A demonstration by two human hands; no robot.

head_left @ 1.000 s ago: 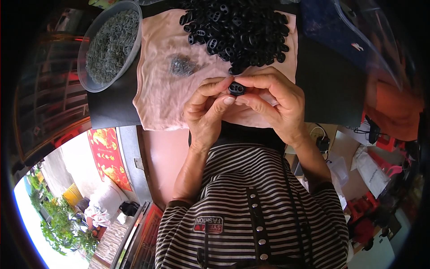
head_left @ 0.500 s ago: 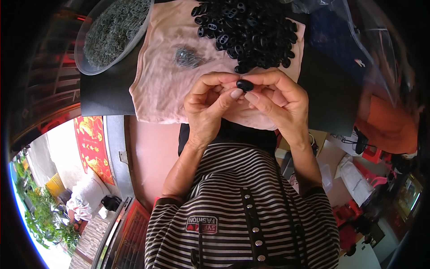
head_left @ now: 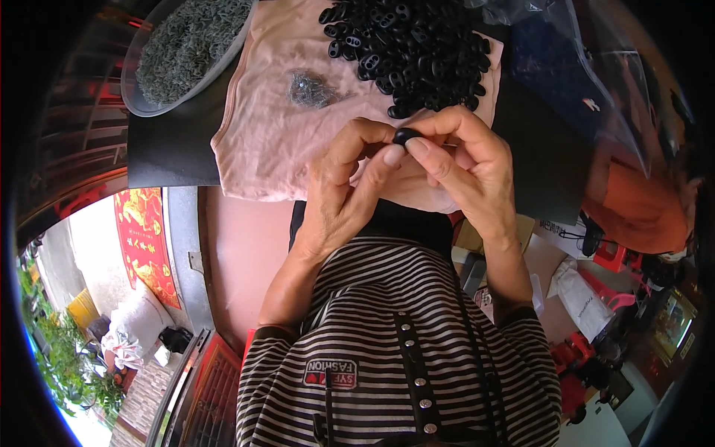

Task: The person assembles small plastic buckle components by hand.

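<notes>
Above the near part of a pale pink cloth (head_left: pixel 261 160), both hands meet at one small black oval cord lock (head_left: pixel 404 135). My right hand (head_left: pixel 471 167) pinches it between thumb and forefinger. The thumb and forefinger of my left hand (head_left: pixel 342 179) close on its left end. Fingers cover much of the piece, and anything tiny between the fingertips cannot be made out. Just beyond the hands lies a large heap of similar black oval cord locks (head_left: pixel 417 56), many showing two holes. To the left of the heap rests a small pile of fine silvery metal pieces (head_left: pixel 311 89), perhaps springs.
At the far left, a clear plastic tub (head_left: pixel 134 93) holds a mass of small grey metal pieces (head_left: pixel 186 52). The cloth lies over a black tabletop (head_left: pixel 171 153). Clear plastic bags (head_left: pixel 607 104) lie at the far right, near an orange cloth-like thing (head_left: pixel 644 208).
The cord lock has turned and is more covered by my fingers. My left fingers have straightened and drawn slightly apart from my right hand. The whole view has shifted a little.
</notes>
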